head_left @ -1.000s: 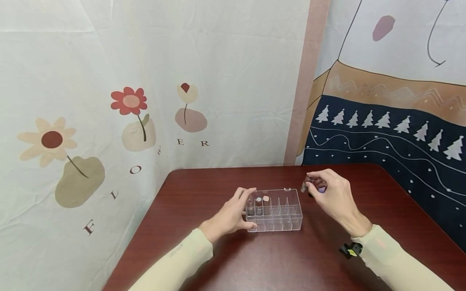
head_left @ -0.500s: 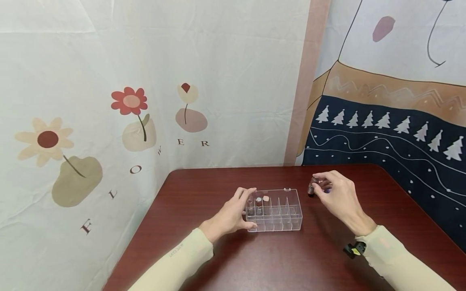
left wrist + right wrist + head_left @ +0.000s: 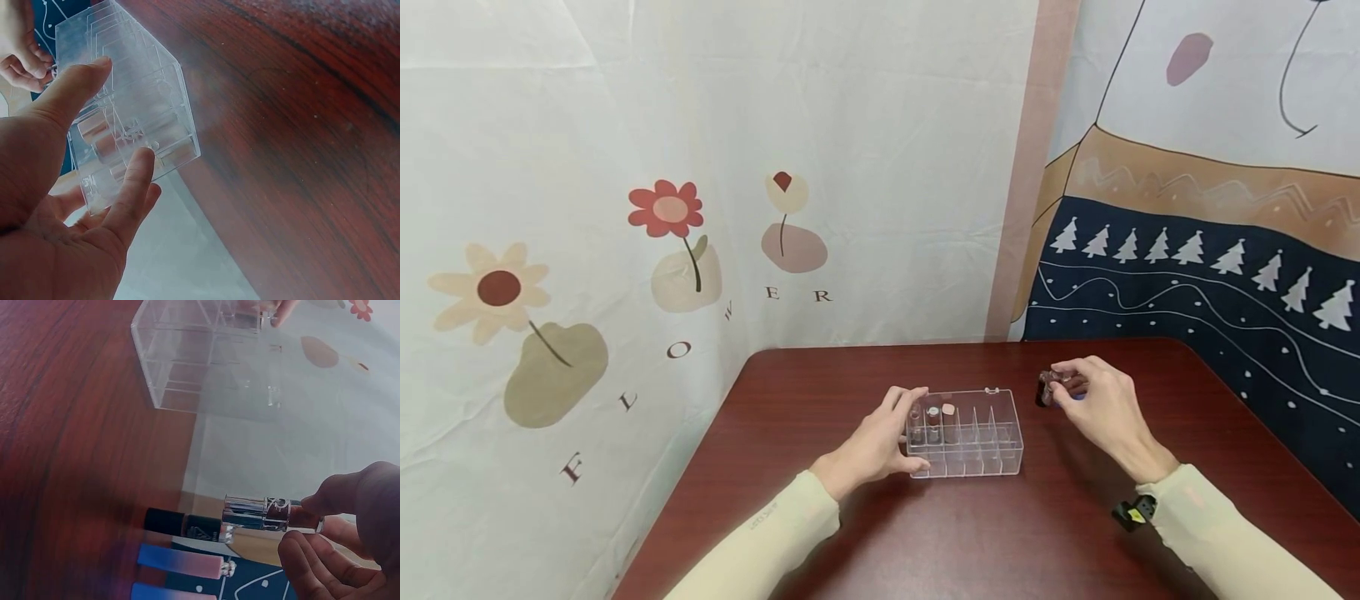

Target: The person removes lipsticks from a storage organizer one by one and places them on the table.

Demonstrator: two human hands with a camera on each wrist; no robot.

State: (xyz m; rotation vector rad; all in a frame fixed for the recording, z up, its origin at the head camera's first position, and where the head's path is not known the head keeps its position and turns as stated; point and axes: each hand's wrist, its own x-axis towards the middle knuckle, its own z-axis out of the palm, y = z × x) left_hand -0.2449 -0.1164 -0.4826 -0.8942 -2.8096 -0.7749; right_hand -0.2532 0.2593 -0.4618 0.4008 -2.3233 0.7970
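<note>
Has just drawn the R hand (image 3: 1101,404) a bit farther right of the clear box (image 3: 1000,462) vs. 1 s ago, taking along the clear tube (image 3: 262,512). Keeps the L hand (image 3: 872,437) in the same spot meanwhile, w/ no visible shift of the box. Judging from that, probably means working w/ the tube next to the other tubes, not over the compartments, w/ the box just steadied.

Pinches the tube near one end btwn thumb & fingers (image 3: 300,556) of the R hand; leaves most of its length sticking out past the fingertips, approx. in line w/ them. Ends up right beside the silver top of the black tube (image 3: 169,522); can't tell if touching, nor if reaching the counter (image 3: 970,533). Shows the blue-and-pink tubes (image 3: 181,560) close by on the black one's other side, not gripped.

Clasps the left end of the box w/ the L hand, thumb on the near side, fingers around the far side. Has a few tubes (image 3: 934,433) in the back row, left end, incl. a peach-topped one (image 3: 948,410); contents partly blurred through the plastic.
</note>
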